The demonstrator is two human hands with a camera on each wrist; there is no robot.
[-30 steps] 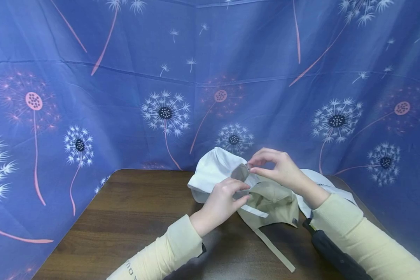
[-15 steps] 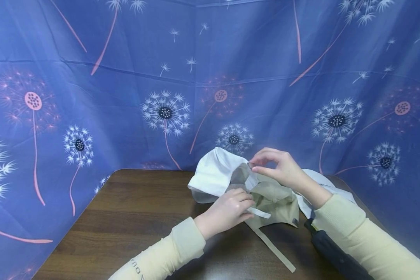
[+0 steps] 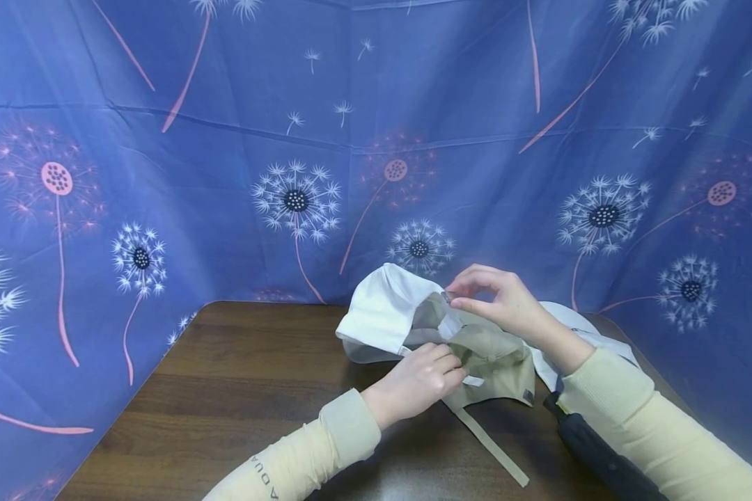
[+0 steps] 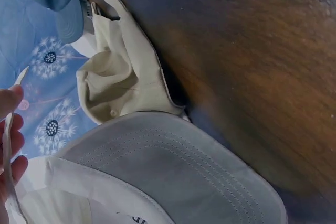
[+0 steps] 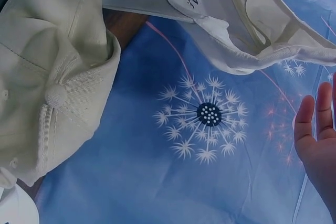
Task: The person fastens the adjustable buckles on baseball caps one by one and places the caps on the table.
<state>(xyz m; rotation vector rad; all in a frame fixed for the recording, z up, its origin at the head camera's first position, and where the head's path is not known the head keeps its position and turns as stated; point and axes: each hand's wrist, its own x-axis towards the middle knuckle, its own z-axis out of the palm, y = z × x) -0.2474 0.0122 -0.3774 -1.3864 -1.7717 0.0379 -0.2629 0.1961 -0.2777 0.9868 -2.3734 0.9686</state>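
A white baseball cap [image 3: 382, 313] with a grey underside to its brim [image 4: 199, 177] stands on the table, its back opening turned to the right. My right hand [image 3: 498, 296] pinches the edge of that opening at a small dark clasp. My left hand [image 3: 416, 383] pinches the cap's thin white strap [image 4: 8, 156], whose short end pokes out past the fingers. Behind the left hand lies a beige cap [image 3: 498, 358], its crown partly sunken, its own strap [image 3: 491, 445] stretched toward the table's front. The right wrist view shows black lettering inside the white cap [image 5: 252, 35].
Another white cap [image 3: 576, 323] lies at the right, partly behind my right forearm. A long dark thing [image 3: 601, 449] runs beneath that sleeve. The brown wooden table [image 3: 244, 390] extends left, with blue dandelion-print cloth [image 3: 225, 209] hanging around it.
My left hand has shifted right and slightly toward me along the strap, so less of its end shows. My right hand has barely moved and still pinches the cap's edge.
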